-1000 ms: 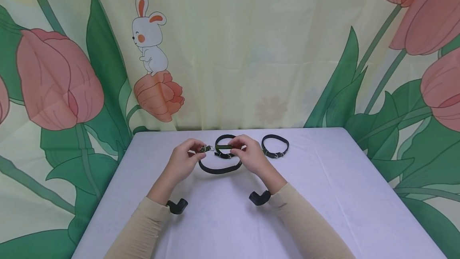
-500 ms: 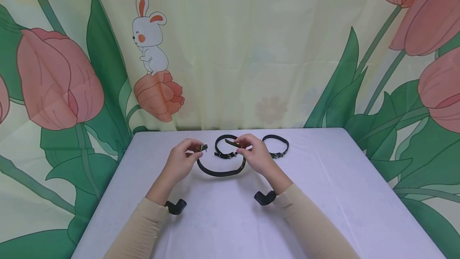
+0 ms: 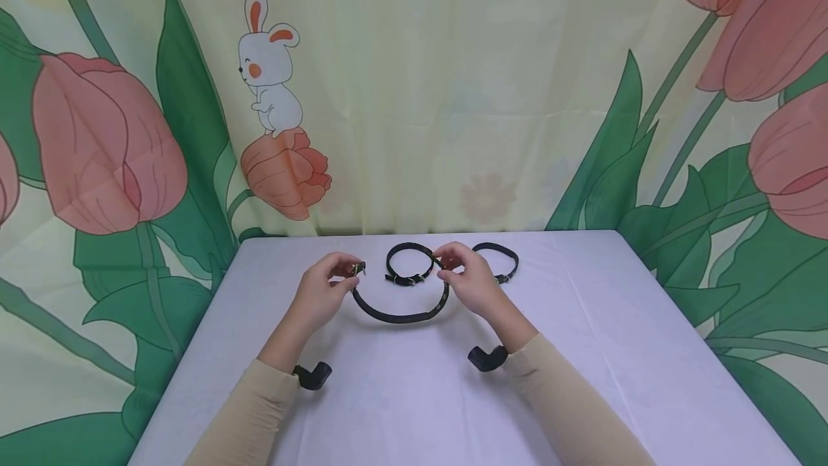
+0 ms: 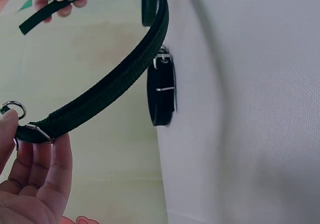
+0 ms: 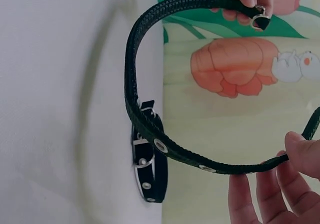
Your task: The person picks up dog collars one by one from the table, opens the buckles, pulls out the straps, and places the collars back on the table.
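A black buckle collar (image 3: 399,318) hangs in an open curve between my two hands, above the table. My left hand (image 3: 321,288) pinches its buckle end; the metal buckle and a D-ring (image 4: 16,107) show by the thumb in the left wrist view. My right hand (image 3: 474,280) pinches the strap near its free end, between thumb and fingers. Metal eyelets (image 5: 160,145) line that part of the strap in the right wrist view. Behind lie two more black collars, both fastened into loops: one (image 3: 390,265) between my hands, the other (image 3: 514,257) partly hidden by my right hand.
A white cloth covers the table (image 3: 414,394). Its far edge meets a curtain (image 3: 414,92) printed with tulips and a rabbit. A black wrist piece (image 3: 313,376) sits at my left cuff, and another (image 3: 487,358) at my right.
My hands have moved apart, the right one going rightward. The collar's strap end has come away from the buckle, and the loop has widened into an open curve.
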The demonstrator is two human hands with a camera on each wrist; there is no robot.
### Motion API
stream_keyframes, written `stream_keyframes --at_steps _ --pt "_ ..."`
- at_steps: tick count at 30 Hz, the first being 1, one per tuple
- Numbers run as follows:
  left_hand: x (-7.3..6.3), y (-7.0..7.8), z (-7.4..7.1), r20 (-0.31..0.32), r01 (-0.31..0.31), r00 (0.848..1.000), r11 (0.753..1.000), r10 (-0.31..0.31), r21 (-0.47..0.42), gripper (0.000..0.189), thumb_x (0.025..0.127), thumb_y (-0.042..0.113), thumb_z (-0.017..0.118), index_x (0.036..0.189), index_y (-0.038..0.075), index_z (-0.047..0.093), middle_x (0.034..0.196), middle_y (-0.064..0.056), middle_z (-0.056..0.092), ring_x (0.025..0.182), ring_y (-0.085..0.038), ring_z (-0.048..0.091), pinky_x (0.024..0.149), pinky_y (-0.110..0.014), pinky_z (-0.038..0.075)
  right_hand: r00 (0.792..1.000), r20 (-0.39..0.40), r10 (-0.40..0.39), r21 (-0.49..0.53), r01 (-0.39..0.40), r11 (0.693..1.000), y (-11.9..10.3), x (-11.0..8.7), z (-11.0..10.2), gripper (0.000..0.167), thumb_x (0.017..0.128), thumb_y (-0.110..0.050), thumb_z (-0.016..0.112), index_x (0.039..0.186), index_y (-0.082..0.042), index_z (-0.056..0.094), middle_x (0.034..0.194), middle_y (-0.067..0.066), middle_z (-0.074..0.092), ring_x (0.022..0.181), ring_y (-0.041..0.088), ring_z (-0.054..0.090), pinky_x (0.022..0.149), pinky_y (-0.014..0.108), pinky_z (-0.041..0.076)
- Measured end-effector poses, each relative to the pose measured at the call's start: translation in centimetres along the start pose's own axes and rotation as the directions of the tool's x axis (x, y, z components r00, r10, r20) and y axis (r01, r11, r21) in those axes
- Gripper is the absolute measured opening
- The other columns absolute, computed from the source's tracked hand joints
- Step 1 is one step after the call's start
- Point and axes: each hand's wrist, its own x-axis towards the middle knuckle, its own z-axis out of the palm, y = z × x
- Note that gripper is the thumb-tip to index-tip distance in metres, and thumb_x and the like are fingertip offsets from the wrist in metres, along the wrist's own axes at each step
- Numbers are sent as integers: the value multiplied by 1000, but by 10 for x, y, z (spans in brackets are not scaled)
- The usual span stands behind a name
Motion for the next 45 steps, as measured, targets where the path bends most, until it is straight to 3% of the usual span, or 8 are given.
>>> stream_keyframes --at_steps 5,11,14,17,23,29,39,45 --pt "-1 -2 0 -7 24 1000 1000 -24 -6 30 98 2 76 124 16 72 115 -7 72 114 -25 68 103 -49 60 1000 6 -1 -5 1 1000 3 -2 -4 39 94 4 75 129 -10 69 110 12 68 103 26 67 82 33 57" --pt "-1 -3 0 -15 32 999 999 -32 -20 29 98 1 75 124 14 71 113 -8 71 113 -25 68 101 -49 60 1000 -8 -10 2 10 1000 5 -4 -9 44 92 5 76 132 -12 68 110 12 68 101 26 69 90 42 52" --pt "-2 -4 0 -16 30 999 999 -30 -28 29 97 1 76 123 13 71 112 -9 70 109 -25 67 98 -46 60 1000 2 6 49 -6 999 7 -5 -10 43 95 5 73 134 -11 66 112 15 65 99 25 68 90 42 58" --pt "-2 -5 0 -20 37 999 999 -38 -30 29 97 1 77 123 12 71 111 -10 69 107 -25 66 95 -43 60 1000 20 23 106 -25 994 10 -6 -12 38 99 4 68 135 -6 64 114 18 64 98 25 67 81 37 64" --pt "-2 -7 -1 -32 72 997 997 -73 -17 29 99 3 75 126 13 70 116 -10 71 113 -26 67 102 -47 59 999 34 29 145 -34 989 15 -8 -14 32 104 2 63 135 -5 62 117 20 64 97 26 68 78 34 66" --pt "-4 -7 -3 -49 75 996 997 -76 -35 32 100 1 73 130 11 67 116 -11 70 112 -26 67 101 -46 59 999 23 31 175 -35 984 16 -9 -15 34 103 5 63 135 -2 58 117 23 62 98 33 69 75 36 66" --pt "-4 -15 -3 -41 59 997 998 -61 -31 37 99 -2 71 133 11 70 116 -14 70 113 -28 66 103 -50 59 1000 -7 13 166 -11 986 21 -10 -17 42 98 10 66 135 -4 53 112 23 63 94 27 68 78 32 64" --pt "-4 -21 -4 -35 60 998 998 -61 -37 33 100 -2 70 131 9 70 121 -20 71 113 -28 66 104 -50 57 1000 -25 3 225 3 974 24 -10 -19 51 95 16 65 139 -4 49 108 25 61 94 27 68 79 29 64"
